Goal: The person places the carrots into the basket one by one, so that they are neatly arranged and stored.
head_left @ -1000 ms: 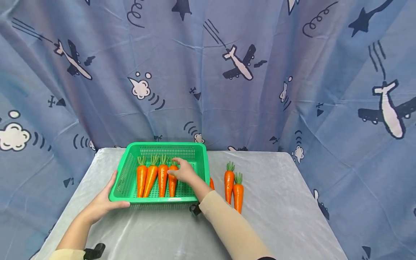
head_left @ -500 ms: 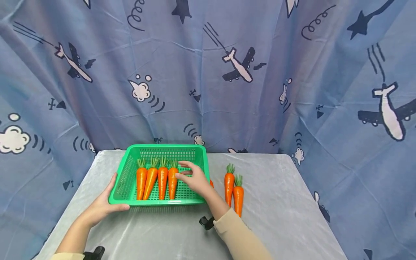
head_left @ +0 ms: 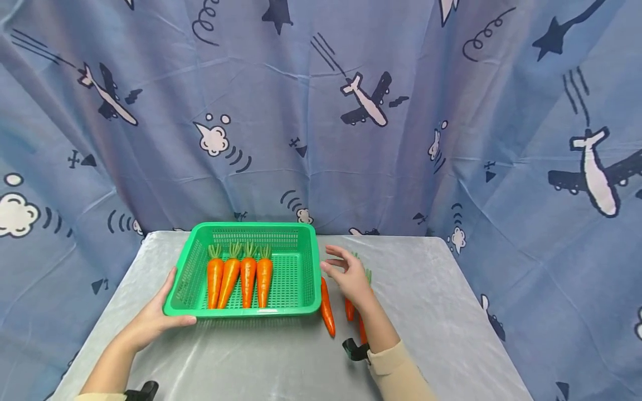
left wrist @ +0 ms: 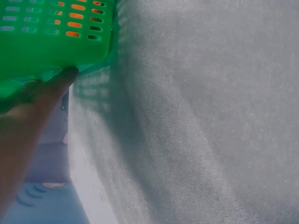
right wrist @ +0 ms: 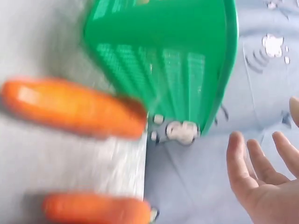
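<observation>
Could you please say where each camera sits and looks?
On the head, facing forward and down at the green basket; left grip, right grip show.
On the left wrist, facing tablecloth and basket corner; left grip shows partly.
On the right wrist, facing basket side; right grip shows.
Head and right wrist share loose carrots.

No readable text, label, brand, number or sign in any view.
</observation>
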`<state>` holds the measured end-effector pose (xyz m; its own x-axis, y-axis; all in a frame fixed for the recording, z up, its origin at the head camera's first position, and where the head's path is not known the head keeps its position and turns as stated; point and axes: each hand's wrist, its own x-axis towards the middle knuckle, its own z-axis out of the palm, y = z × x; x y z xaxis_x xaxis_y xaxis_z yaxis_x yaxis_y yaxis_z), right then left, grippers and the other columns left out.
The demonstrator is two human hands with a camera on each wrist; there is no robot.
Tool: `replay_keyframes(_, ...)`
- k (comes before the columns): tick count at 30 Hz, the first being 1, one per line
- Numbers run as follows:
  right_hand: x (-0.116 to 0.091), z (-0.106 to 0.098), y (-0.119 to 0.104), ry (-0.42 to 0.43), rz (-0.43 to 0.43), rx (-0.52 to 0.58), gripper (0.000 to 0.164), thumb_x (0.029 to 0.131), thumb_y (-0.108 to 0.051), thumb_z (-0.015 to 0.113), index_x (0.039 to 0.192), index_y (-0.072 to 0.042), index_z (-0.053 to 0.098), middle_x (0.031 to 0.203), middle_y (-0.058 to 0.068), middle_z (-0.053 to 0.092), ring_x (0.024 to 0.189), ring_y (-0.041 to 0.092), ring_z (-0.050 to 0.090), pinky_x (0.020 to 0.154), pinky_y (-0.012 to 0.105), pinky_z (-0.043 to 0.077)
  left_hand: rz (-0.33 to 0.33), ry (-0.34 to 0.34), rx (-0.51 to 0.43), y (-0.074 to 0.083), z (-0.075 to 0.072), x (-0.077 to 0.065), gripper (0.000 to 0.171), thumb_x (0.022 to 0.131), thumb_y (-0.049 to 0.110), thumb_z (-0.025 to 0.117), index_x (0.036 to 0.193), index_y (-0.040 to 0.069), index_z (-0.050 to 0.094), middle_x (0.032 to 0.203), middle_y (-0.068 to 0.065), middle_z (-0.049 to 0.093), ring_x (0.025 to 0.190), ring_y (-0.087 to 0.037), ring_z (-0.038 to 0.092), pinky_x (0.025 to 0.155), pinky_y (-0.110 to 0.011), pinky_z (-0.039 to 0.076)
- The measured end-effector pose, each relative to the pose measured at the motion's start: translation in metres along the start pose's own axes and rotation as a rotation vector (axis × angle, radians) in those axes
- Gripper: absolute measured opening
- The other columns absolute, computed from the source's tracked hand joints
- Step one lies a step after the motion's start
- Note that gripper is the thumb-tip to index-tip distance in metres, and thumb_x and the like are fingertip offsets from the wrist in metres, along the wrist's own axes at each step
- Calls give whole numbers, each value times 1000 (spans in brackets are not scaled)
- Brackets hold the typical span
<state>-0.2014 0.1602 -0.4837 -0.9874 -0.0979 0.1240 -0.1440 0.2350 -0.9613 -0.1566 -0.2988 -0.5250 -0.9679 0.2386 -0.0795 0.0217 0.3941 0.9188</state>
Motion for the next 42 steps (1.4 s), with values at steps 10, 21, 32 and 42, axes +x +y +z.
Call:
replay_keyframes(10,-20,-50,33,92,105,-81,55,93,-26,75,143,-17,56,145,11,55,128,37,57,102,48,50,12,-2,-10,2,0,2,126,82,10,82,158,45,-12,169,-15,-9,149,-44,4,92,2,22)
replay_keyframes(21,-37,-71,62,126,278,-226,62,90,-21,78,146,-10,53,149,22,50,129,42,53,105,55,45,10,0,-14,6,-1,2,126,82,10,82,158,45,-11,169,-15,-9,150,-43,2,109,-9,22)
replay_keyframes(32,-40,-69,85,88,366,-266,62,82,-12,83,139,-6,59,140,30,55,116,41,61,82,40,58,-2,-3,-41,6,0,1,127,80,7,83,159,43,-11,169,-14,-13,150,-43,-4,112,-72,8)
replay_keyframes(42,-40,-68,86,129,402,-245,50,83,-7,80,131,-6,66,134,26,59,117,38,57,74,33,57,8,-2,-28,3,0,0,126,82,9,82,159,44,-11,169,-16,-10,149,-44,3,91,2,23)
